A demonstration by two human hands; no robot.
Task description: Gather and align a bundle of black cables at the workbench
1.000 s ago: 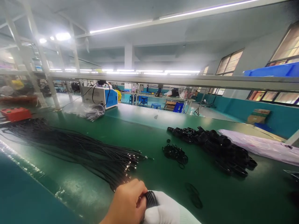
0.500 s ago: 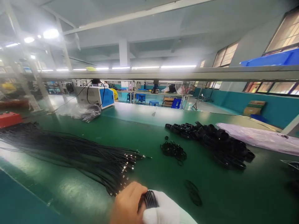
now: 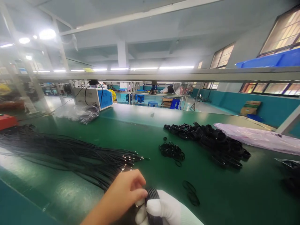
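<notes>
My right hand, in a white glove, is closed round a coiled black cable at the bottom middle; its turns lie side by side. My bare left hand is just left of the coil, fingers curled, thumb tip against the coil's edge. Whatever the left fingers hold, if anything, is hidden. Behind my left hand lies a bundle of long black cables with small pale metal ends. Right of the gloved hand lie a few loose black bands.
A pile of small black rings and a larger heap of black rings or coils lie on the green table. Behind stand a white-and-blue machine and clear plastic bags. A pinkish plastic bag is at right, a red box at left.
My left hand has shifted up and turned, showing more forearm; its fingers have come away from round the coil. My right hand still grips the coil. The view has moved slightly.
</notes>
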